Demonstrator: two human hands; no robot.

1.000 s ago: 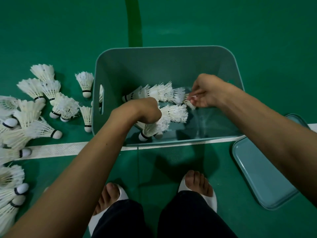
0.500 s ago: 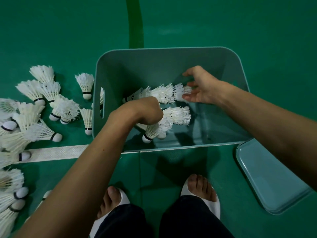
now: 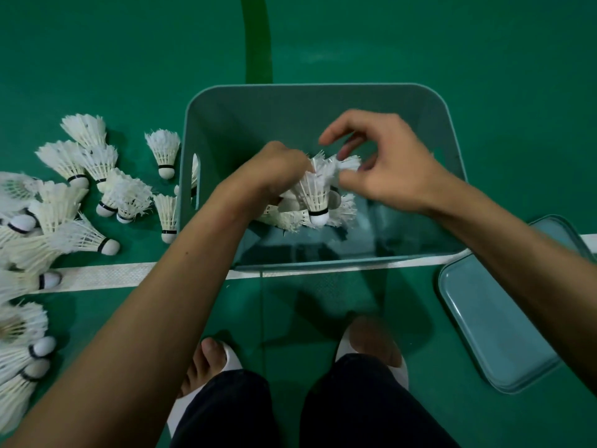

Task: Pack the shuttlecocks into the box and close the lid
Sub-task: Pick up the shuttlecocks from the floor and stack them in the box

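The teal box (image 3: 258,118) stands open on the green floor (image 3: 355,33), its near wall along a white line (image 3: 113,274). Over the middle of the box, the left grip (image 3: 274,169) is curled tight, knuckles up, round a bunch of shuttlecocks (image 3: 315,192). The foremost one hangs upright, cork down and feathers up. More feather skirts fan out below and beside it, close to the box bottom; how many the fingers actually hold cannot be told.

The right grip (image 3: 387,163) comes in from the box's right wall. Its thumb and a bent finger pinch the feather tips at the top of the bunch, while the forefinger arches free above.

Loose shuttlecocks (image 3: 61,202) lie scattered on the floor outside the box's left wall, some upright, some on their sides, a few crossing the white line. One stands alone (image 3: 164,151) just beside that wall, and another shows through the handle slot (image 3: 195,179).

The lid (image 3: 494,318) lies flat on the floor off the box's near right corner, apart from it. The person's feet in white slippers (image 3: 232,360) stand just short of the near wall.
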